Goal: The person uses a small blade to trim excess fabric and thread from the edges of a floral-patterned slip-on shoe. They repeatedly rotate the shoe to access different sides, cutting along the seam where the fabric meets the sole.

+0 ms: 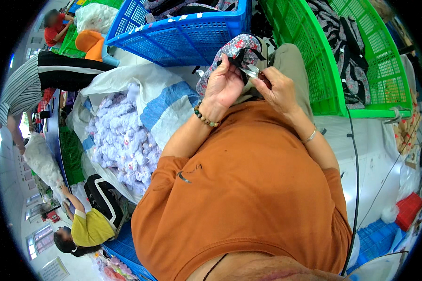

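Note:
A grey floral fabric piece [237, 46] with red flowers and black trim lies over my knee, beyond my hands. My left hand [227, 85] pinches its black strap [241, 58] between thumb and fingers, palm turned up. Closed around a small bladed tool [252, 71], with a shiny metal end and a dark reddish-brown handle, is my right hand [280, 88]. The metal end meets the black strap beside my left fingertips. Whether the blade is cutting into it, I cannot tell. A small white tag shows at the fabric's left edge.
Ahead stands a blue crate [183, 40] holding similar fabric pieces; a green crate [309, 56] with more is on the right. A white sack [126, 77] of lilac plush toys [122, 126] sits left. Several people work farther left. A black cable [356, 178] hangs at right.

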Motion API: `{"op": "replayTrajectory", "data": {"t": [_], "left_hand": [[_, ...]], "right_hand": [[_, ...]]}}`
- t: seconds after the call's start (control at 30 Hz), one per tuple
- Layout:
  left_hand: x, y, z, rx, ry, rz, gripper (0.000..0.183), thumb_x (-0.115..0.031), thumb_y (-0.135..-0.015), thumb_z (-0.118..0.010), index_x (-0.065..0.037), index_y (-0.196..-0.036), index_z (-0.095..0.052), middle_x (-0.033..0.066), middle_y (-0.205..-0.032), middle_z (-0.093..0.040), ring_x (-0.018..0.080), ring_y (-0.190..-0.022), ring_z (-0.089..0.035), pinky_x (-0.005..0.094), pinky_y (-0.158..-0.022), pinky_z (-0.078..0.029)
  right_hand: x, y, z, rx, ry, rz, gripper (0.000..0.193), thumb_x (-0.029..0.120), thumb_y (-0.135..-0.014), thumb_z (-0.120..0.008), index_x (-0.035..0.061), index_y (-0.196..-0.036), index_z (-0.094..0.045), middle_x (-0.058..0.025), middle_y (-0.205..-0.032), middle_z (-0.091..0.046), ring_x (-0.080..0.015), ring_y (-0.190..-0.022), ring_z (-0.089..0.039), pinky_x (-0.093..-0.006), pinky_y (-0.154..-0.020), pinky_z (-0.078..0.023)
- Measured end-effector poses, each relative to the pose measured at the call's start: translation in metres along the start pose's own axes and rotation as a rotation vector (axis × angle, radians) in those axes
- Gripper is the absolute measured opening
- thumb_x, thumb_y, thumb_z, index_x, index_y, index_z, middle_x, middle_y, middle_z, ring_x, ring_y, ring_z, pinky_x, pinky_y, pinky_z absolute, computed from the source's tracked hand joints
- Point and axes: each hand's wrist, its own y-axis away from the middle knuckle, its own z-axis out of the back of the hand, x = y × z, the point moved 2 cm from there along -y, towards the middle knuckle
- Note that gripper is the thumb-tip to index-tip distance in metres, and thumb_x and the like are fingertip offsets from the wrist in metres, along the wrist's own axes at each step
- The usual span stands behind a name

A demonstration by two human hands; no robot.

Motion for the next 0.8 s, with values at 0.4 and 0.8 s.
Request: {"op": "replayTrajectory", "data": {"t": [0.4,0.8], "left_hand": [[0.007,-0.003,0.007,0.020,-0.019,0.052,0.038,-0.026,-0.096,-0.047,-0.002,-0.124,-0.048,0.0108,-0.127,-0.053,0.0261,-0.120,-0.047,0.0432,-0.109,-0.031],[0.008,-0.002,0.006,0.036,-0.061,0.022,0.034,-0.026,-0.096,-0.047,-0.002,-0.120,-0.051,0.0101,-0.123,-0.055,0.0240,-0.118,-0.049,0.0406,-0.108,-0.033]], "right_hand": [[0.009,-0.012,0.000,-0.074,0.067,0.055,0.035,0.037,-0.081,-0.067,0.0056,-0.070,-0.055,-0.0095,-0.067,-0.055,-0.0277,-0.055,-0.055,-0.0366,-0.046,-0.042],[0.008,-0.009,0.002,-0.052,0.149,0.059,0.035,0.039,-0.083,-0.064,0.0064,-0.071,-0.057,-0.0077,-0.067,-0.056,-0.0273,-0.057,-0.056,-0.0364,-0.046,-0.042]]}}
